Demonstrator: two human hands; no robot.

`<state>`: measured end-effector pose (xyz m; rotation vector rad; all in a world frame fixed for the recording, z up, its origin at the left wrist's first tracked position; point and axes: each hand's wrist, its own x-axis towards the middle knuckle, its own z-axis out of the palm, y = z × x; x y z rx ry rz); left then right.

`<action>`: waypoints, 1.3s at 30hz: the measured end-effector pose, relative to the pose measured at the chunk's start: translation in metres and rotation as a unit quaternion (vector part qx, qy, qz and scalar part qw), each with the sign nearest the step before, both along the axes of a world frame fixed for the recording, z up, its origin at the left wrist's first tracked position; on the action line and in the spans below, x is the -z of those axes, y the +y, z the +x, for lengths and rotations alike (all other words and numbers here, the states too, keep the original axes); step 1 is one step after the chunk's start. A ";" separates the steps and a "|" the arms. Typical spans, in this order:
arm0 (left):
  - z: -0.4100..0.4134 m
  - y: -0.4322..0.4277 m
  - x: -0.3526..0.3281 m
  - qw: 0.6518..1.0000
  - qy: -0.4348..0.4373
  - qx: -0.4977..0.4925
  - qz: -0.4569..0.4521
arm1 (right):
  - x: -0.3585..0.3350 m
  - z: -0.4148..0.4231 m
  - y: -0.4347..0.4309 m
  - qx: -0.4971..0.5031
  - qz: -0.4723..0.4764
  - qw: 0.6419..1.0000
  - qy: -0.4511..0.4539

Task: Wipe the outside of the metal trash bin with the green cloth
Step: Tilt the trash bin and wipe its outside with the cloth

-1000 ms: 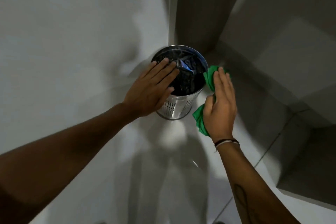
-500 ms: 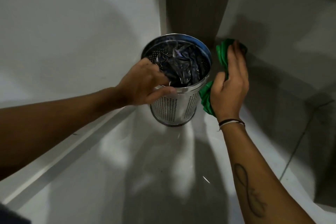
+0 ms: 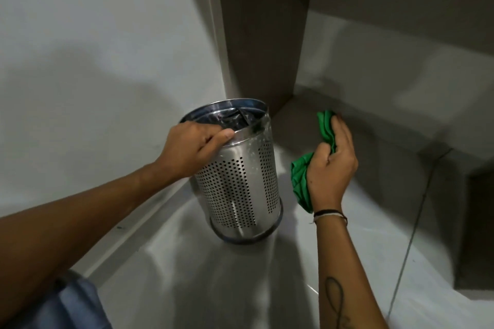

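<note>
A perforated metal trash bin (image 3: 240, 184) stands on the glossy white floor in a corner, with a black liner inside. My left hand (image 3: 193, 148) grips its near rim, thumb over the edge. The bin leans slightly. My right hand (image 3: 330, 168) holds a crumpled green cloth (image 3: 302, 181) to the right of the bin, a small gap away from its side. Part of the cloth sticks out above my fingers.
A white wall (image 3: 93, 48) rises on the left, with a baseboard along the floor. A brown panel (image 3: 262, 29) stands behind the bin. A grey ledge (image 3: 387, 128) runs along the right, with a dark block (image 3: 478, 230) at its near end.
My left hand shifted from lying over the bin's opening to gripping its rim. My right hand with the cloth came away from the bin's side. The view dropped lower and closer.
</note>
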<state>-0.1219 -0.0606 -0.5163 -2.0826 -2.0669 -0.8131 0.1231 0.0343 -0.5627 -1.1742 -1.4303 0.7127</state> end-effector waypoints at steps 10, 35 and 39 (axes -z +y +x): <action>0.001 0.012 0.007 0.992 -0.096 -0.063 0.055 | -0.009 -0.009 -0.007 -0.066 0.007 0.997 0.031; -0.004 0.028 0.022 0.988 -0.076 -0.105 0.089 | 0.007 -0.075 -0.035 -0.106 -0.006 0.988 -0.111; -0.007 0.034 0.024 0.987 -0.075 -0.109 0.089 | 0.015 -0.101 -0.073 -0.167 0.145 0.953 -0.206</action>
